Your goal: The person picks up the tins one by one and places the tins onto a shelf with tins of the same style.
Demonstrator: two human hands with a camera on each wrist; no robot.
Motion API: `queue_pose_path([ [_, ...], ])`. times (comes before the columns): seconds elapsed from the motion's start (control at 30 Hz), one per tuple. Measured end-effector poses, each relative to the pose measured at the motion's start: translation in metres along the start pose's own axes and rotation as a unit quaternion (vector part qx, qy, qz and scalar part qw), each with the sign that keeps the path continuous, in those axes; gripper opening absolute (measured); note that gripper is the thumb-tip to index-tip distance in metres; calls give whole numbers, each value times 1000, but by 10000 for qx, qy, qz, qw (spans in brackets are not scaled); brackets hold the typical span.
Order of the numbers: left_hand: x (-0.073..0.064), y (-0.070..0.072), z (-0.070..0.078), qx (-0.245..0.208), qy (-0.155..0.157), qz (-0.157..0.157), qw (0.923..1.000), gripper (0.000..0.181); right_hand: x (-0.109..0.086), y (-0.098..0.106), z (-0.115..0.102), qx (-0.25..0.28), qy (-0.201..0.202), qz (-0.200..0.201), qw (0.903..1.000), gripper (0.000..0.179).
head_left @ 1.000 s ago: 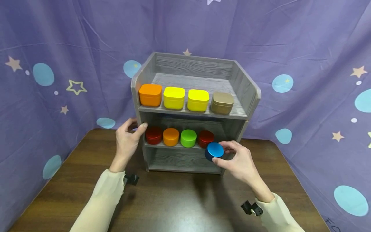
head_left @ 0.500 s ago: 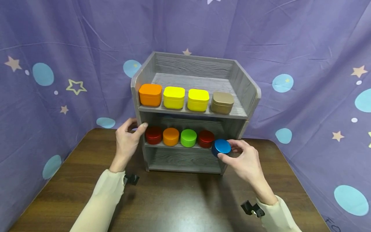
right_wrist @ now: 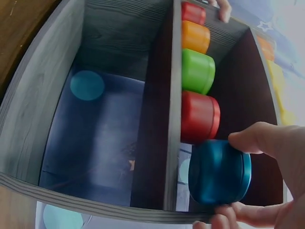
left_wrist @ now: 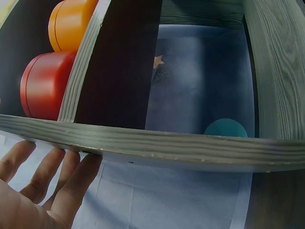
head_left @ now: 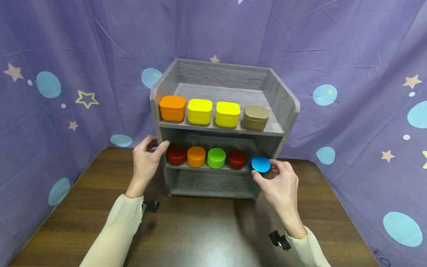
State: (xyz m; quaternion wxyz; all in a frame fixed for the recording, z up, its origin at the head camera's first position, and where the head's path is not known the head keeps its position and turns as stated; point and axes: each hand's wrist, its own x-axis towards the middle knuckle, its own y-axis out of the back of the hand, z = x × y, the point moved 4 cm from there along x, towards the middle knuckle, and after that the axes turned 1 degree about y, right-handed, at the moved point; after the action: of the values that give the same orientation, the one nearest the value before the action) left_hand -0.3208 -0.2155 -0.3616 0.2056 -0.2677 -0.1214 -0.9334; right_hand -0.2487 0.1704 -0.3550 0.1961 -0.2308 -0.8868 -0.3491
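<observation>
Between thumb and fingers, my right hand [head_left: 280,181] holds a round blue tin [head_left: 260,164] at the right end of the middle shelf. In the right wrist view the blue tin [right_wrist: 218,171] is beside a dark red tin [right_wrist: 199,117], close over the shelf board. Along that shelf stand a red tin [head_left: 176,155], an orange tin [head_left: 196,156], a green tin [head_left: 217,158] and another red tin [head_left: 236,159]. My left hand [head_left: 146,163] grips the left side panel of the grey wooden shelf unit [head_left: 213,181], thumb at its front edge and fingers outside.
On the top shelf sit rounded-square tins: an orange one [head_left: 172,108], two yellow ones [head_left: 199,111] and a gold one [head_left: 255,117]. The unit stands on a brown wooden table [head_left: 200,230]. A purple patterned curtain [head_left: 350,55] hangs behind.
My right hand has carried the blue tin to the right and up, from in front of the right red tin to the shelf's right end. My left hand stays in place.
</observation>
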Motion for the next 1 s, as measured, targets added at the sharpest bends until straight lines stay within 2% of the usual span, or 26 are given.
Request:
queue_pose_path([
  [0.13, 0, 0, 0, 13, -20, -3, 10000, 25, -2, -5, -1, -197, -23, 146, 9997, 50],
  [0.3, -1, 0, 0, 4, 3, -12, 10000, 23, -3, -11, -1, -258, -184, -17, 9995, 52],
  [0.4, -1, 0, 0, -9, 28, -20, 10000, 22, -3, -13, 0, -230, -261, -45, 9994, 54],
  [0.67, 0, -1, 0, -85, 26, -41, 10000, 24, -3, -20, -2, 36, -169, -63, 9998, 56],
  [0.87, -1, -1, 0, -97, -24, 0, 9999, 24, -4, -24, 0, 74, -287, -42, 9996, 56],
  [1.0, -1, -1, 1, -66, -39, 29, 10000, 23, -4, -28, 1, 142, -306, 76, 9994, 58],
])
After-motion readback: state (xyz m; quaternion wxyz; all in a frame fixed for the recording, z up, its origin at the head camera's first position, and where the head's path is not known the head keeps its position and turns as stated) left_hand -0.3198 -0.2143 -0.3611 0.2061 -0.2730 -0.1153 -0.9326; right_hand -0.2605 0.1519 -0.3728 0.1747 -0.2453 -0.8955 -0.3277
